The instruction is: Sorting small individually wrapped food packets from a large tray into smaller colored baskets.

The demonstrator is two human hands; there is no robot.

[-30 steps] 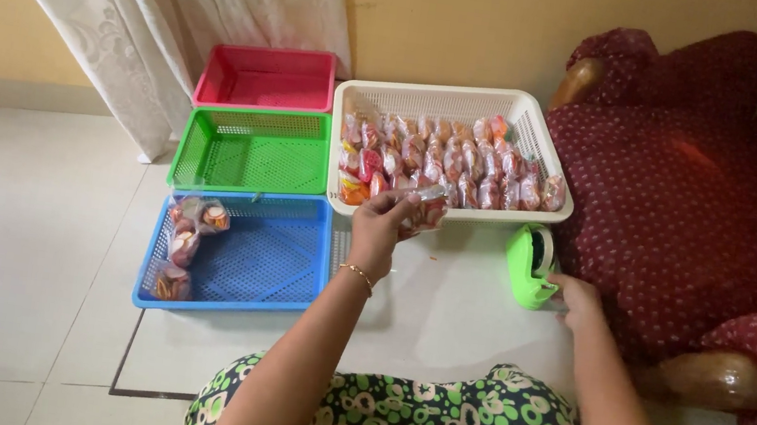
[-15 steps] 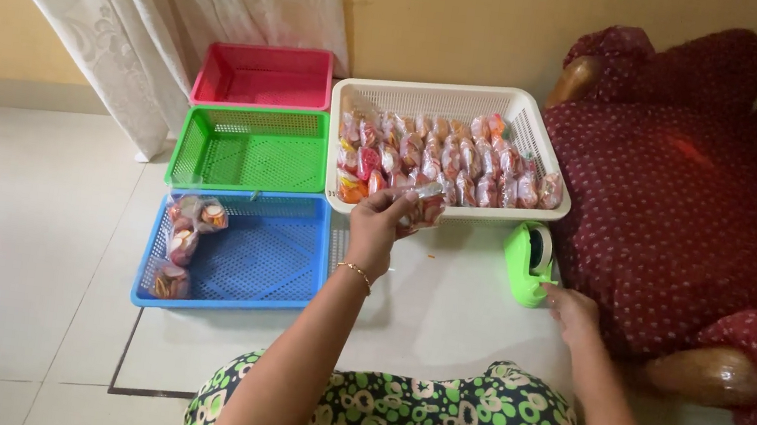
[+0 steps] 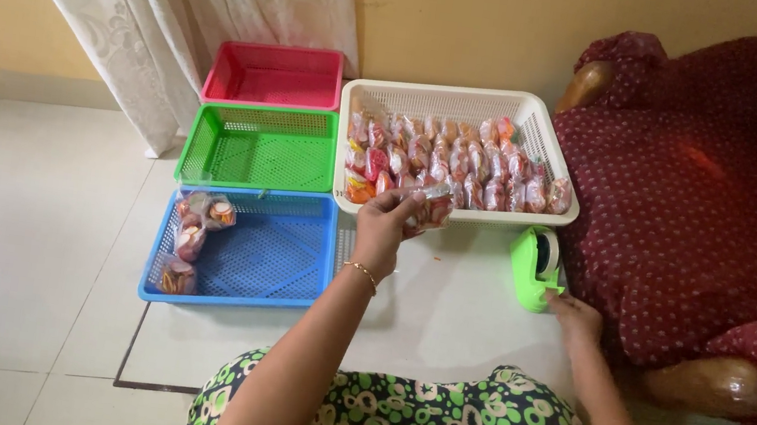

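Little has moved: left hand still pinches a clear snack packet at the white basket's front rim. Right hand rests fingers on the green tape dispenser right of it. Left lie blue, green, red baskets.

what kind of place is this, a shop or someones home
Most likely a home, worked on the living-room floor: a cushioned maroon armchair with wooden arms, a lace curtain against a plain wall, and glossy floor tiles where the plastic baskets sit.
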